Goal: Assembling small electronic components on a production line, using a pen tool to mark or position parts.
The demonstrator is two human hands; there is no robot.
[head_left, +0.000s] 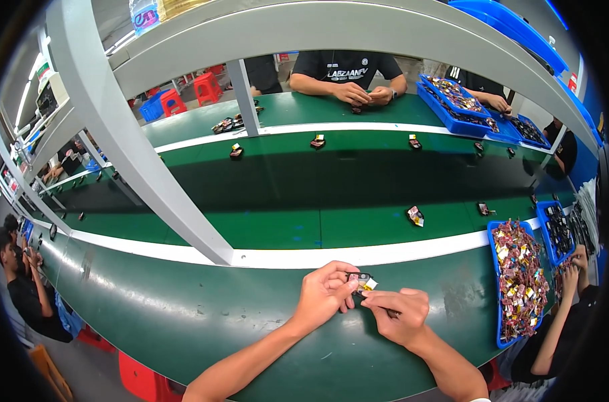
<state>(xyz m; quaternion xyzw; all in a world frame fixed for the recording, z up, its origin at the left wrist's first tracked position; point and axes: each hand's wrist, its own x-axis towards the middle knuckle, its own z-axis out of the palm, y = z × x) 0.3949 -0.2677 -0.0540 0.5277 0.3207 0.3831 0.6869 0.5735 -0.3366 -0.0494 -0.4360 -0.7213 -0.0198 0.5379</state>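
My left hand (326,295) is closed around a small black-framed electronic part (360,277) with a reddish area and a white-and-yellow piece at its side, held just above the green worktop (251,328). Close against it on the right, my right hand (401,315) pinches a slim dark tool (393,313), its dark tip close to the part. Most of the tool is hidden by the fingers, so I cannot tell its exact kind.
A blue tray (502,301) heaped with small reddish parts stands to my right, with another blue tray (555,231) of black pieces beyond. Similar units (415,216) lie on the green conveyor (284,221) ahead. A grey post (137,147) rises ahead left. Co-workers sit around.
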